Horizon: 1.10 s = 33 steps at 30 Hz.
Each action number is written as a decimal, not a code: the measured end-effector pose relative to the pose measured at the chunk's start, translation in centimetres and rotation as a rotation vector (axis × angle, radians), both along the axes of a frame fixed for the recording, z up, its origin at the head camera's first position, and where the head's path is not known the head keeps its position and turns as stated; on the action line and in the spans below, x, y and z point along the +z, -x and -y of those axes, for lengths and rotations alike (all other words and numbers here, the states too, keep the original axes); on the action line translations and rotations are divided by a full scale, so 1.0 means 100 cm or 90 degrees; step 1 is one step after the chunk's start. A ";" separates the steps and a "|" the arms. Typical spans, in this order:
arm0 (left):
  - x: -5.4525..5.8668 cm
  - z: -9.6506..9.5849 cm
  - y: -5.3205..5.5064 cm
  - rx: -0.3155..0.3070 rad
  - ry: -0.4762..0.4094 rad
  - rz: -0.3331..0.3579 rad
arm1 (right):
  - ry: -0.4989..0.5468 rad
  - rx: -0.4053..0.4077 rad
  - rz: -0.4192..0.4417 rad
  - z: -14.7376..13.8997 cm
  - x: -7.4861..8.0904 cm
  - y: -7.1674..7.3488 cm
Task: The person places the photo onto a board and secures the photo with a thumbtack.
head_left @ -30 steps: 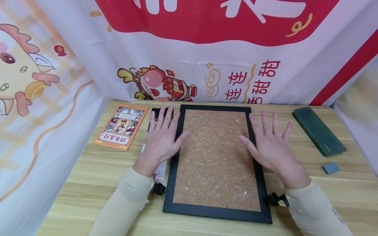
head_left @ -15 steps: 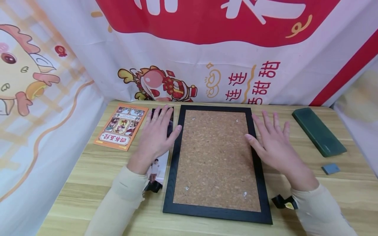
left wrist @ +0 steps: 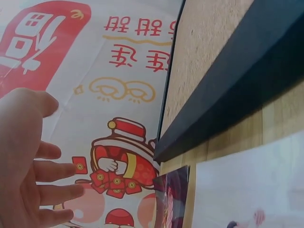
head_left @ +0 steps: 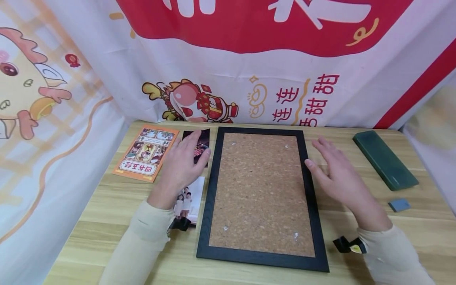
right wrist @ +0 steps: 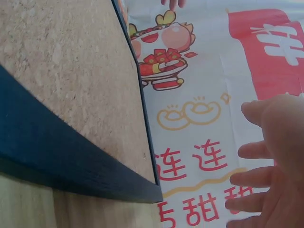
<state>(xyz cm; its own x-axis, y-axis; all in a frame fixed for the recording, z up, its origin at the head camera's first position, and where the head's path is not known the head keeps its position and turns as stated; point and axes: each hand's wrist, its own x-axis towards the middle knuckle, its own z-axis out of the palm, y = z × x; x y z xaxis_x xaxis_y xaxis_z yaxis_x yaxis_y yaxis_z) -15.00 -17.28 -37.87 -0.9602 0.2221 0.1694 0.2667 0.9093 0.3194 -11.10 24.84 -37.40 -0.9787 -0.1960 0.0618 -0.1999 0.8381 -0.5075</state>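
Observation:
A black-framed cork board [head_left: 263,194] lies on the table, with small shiny spots near its corners. Left of it, my left hand [head_left: 179,166] hovers over two photos, its fingers extended and the thumb apart. One photo [head_left: 203,144] is dark; the other, a pale photo [head_left: 187,200] of people, is partly hidden by my hand and wrist. My right hand [head_left: 336,174] is held beside the board's right edge, thumb tip near the frame. Both wrist views show the left hand [left wrist: 28,161] and right hand [right wrist: 280,156] holding nothing, fingers loosely extended.
An orange printed card [head_left: 146,154] lies at the far left of the wooden table [head_left: 89,221]. On the right are a long green block [head_left: 384,158] and a small blue-grey block [head_left: 399,204]. A printed cloth [head_left: 242,65] hangs behind the table.
Both hands have drawn away from the board's sides, the left hand leftward and the right hand rightward. More of the two photos shows now. The board stays in place.

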 end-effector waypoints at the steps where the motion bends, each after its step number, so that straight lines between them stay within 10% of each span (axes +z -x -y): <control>1: -0.001 0.001 0.000 0.001 -0.001 -0.006 | 0.001 -0.004 -0.001 -0.001 0.000 0.000; 10: -0.008 0.012 0.004 0.034 -0.012 -0.073 | 0.048 -0.041 0.009 -0.010 -0.007 0.002; 20: -0.012 0.026 0.011 0.068 -0.127 0.016 | 0.079 -0.055 -0.002 -0.022 -0.020 0.005; 33: -0.020 0.042 0.027 0.118 -0.133 0.082 | 0.079 -0.091 -0.021 -0.038 -0.035 0.005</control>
